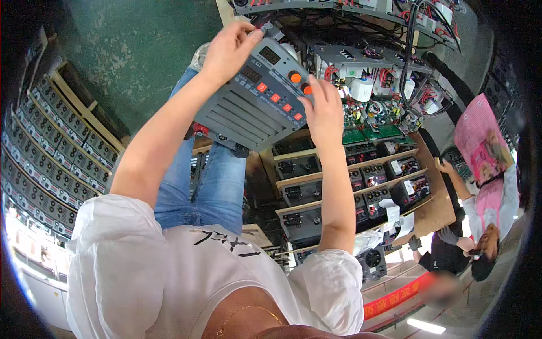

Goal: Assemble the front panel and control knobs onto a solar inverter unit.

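In front of me is a tilted grey control box point(240, 116) with slots in its front face, dark display windows, two orange knobs and several orange-red buttons. My left hand point(228, 53) is closed at its far left corner, beside the upper display window point(270, 55). At the right edge, my right hand point(326, 110) has its thumb and fingers around the lower orange knob point(306, 88); the other orange knob point(294, 77) stands untouched just beside it. The box's lower end is over my jeans point(223, 175), with a red part at its left side.
Circuit boards and wired chassis point(361, 70) crowd the bench at the right. Below them, a wooden rack point(361, 164) holds several black units. More units fill a rack point(51, 152) at the far left. Coworkers, one in a pink apron point(480, 127), are on the right. Green floor point(130, 62) lies ahead left.
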Demonstrator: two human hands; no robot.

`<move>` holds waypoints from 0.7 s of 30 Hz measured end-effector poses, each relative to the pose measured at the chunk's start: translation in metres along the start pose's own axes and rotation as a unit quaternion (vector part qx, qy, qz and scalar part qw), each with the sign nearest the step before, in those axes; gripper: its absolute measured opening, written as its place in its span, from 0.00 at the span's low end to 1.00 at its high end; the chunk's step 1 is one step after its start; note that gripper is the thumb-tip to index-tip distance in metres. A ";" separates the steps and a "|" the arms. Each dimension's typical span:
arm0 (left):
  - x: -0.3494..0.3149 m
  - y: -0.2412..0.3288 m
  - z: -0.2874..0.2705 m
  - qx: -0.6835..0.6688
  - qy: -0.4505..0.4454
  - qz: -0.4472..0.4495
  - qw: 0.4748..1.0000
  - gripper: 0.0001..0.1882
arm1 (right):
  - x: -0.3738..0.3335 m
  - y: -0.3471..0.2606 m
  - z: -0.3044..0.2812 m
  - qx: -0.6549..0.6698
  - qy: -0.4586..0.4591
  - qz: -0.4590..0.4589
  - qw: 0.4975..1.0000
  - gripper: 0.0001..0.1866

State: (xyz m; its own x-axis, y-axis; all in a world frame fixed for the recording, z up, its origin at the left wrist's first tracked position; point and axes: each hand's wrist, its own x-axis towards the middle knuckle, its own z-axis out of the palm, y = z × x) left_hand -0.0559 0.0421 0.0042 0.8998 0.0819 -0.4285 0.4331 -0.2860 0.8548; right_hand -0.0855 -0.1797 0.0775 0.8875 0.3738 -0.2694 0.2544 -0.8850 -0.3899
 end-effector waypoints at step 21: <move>-0.090 0.076 0.060 -0.502 -0.311 -0.386 0.709 0.23 | -0.067 -0.036 -0.010 0.178 0.174 0.118 0.961 0.16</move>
State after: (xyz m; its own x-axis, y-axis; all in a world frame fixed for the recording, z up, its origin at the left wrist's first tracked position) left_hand -0.1071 -0.0440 0.0898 0.3122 -0.6821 -0.6613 0.8836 0.4642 -0.0616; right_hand -0.1507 -0.1760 0.1181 0.9948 0.0035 -0.1015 -0.0634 -0.7596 -0.6472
